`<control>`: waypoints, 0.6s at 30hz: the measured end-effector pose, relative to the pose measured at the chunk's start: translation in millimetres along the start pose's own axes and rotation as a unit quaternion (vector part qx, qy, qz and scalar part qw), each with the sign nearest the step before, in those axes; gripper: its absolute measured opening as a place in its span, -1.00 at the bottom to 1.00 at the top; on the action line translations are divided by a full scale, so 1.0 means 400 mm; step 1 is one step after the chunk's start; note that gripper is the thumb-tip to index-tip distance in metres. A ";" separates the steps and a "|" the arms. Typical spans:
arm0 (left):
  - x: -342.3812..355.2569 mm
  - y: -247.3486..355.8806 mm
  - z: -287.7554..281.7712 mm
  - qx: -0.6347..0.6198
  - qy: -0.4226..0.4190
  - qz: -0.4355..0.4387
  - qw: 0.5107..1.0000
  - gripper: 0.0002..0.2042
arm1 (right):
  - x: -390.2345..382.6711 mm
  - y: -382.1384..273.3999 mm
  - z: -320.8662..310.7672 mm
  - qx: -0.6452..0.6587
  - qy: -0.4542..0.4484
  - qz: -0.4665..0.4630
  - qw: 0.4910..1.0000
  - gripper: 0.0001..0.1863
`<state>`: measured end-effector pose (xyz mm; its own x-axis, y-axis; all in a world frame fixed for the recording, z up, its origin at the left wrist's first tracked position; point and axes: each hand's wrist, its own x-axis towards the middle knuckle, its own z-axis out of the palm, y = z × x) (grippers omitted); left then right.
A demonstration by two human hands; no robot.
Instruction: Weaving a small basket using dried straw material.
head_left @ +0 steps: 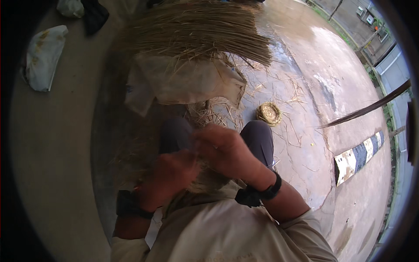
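Note:
My left hand (174, 170) and my right hand (219, 144) meet above my lap, close together and nearly touching. Fingers on both are curled in; the left is smeared by motion. Anything thin between them is too blurred to make out. Under the hands, partly covered by my forearms, lies a brownish, straw-like mass (207, 181) whose shape I cannot tell. Beyond my right knee a small round coiled-straw basket (269, 114) sits on the floor. A thick pile of long dry straw stalks (196, 30) lies ahead of me.
A pale crumpled sheet (183, 81) hangs below the straw pile. Loose straw bits (290, 94) litter the concrete. On the left lie a white bag (45, 59) and a black bag (94, 16). At right are a black-and-white striped strip (360, 157) and a dark slanting stalk-like object (371, 106).

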<state>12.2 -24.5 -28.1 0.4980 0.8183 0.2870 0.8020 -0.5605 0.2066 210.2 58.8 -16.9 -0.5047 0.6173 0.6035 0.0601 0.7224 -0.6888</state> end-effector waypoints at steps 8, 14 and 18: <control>-0.145 -0.207 -0.143 0.068 0.015 -0.167 0.984 -0.74 | -0.156 -0.041 -0.428 0.401 0.271 0.224 0.846 -0.60; -0.232 -0.305 -0.252 0.165 -0.014 -0.218 0.962 -0.76 | -0.429 0.036 -0.838 -0.025 0.445 0.308 0.841 -0.62; -0.147 -0.217 -0.225 0.108 -0.088 -0.200 0.970 -0.79 | -0.371 0.039 -0.721 -0.141 0.280 0.257 0.914 -0.69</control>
<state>-116.4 -35.4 21.5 0.1651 0.9846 0.0568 0.9836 -0.1686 0.0633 534.2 68.3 -1.3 0.1669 0.9033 0.3953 0.4250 0.2958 -0.8555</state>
